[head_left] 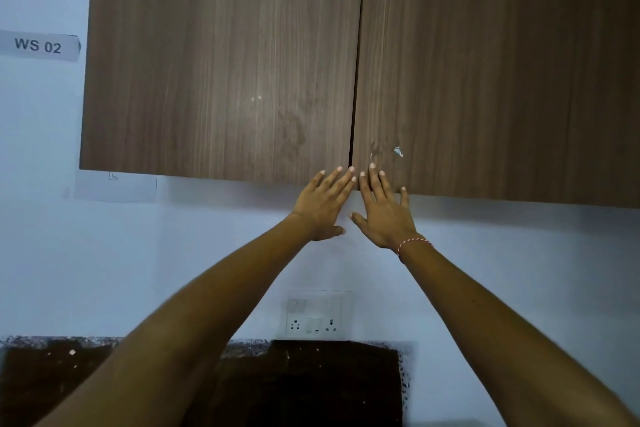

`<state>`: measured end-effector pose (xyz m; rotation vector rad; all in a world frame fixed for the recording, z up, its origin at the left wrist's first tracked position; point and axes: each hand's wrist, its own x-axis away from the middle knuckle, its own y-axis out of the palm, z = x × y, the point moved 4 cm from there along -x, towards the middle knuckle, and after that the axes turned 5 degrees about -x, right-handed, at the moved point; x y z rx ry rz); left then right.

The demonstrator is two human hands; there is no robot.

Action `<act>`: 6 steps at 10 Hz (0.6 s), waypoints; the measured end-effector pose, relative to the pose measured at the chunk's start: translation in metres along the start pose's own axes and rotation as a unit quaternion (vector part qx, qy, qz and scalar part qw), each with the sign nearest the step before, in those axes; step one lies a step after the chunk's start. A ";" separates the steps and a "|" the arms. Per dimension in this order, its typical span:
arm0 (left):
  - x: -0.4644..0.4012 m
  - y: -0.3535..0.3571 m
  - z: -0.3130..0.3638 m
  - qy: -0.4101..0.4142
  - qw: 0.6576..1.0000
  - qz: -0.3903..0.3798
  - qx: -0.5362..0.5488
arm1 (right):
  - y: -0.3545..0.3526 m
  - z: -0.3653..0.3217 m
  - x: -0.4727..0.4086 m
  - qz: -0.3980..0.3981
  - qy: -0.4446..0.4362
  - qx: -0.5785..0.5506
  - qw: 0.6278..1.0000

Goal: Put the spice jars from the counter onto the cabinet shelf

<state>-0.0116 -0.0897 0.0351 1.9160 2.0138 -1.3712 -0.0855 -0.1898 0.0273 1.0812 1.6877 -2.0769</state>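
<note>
Overhead, the brown wood-grain wall cabinet (242, 62) is seen with both doors shut, so its shelf is hidden. No spice jars can be made out. The left hand (323, 206) and right hand (382, 215), fingers straight and spread, holding nothing, are laid at the doors' lower edges beside the seam. Below lies the dark speckled bench (311, 385).

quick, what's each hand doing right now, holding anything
Left hand: open, fingers straight at the left cabinet door's bottom edge, holding nothing.
Right hand: open, fingers spread at the right cabinet door's edge, holding nothing.
</note>
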 end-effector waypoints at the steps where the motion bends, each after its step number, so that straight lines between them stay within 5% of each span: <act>1: -0.004 0.003 0.000 -0.001 1.000 -0.009 0.006 | 0.004 0.000 -0.007 -0.004 -0.005 -0.016 1.000; 4: -0.005 0.006 0.004 -0.015 1.000 -0.012 0.014 | 0.009 0.006 -0.009 -0.008 -0.024 -0.024 0.999; 6: 0.006 -0.009 0.014 -0.058 0.983 -0.014 0.171 | -0.001 0.007 0.010 0.086 -0.010 -0.041 0.995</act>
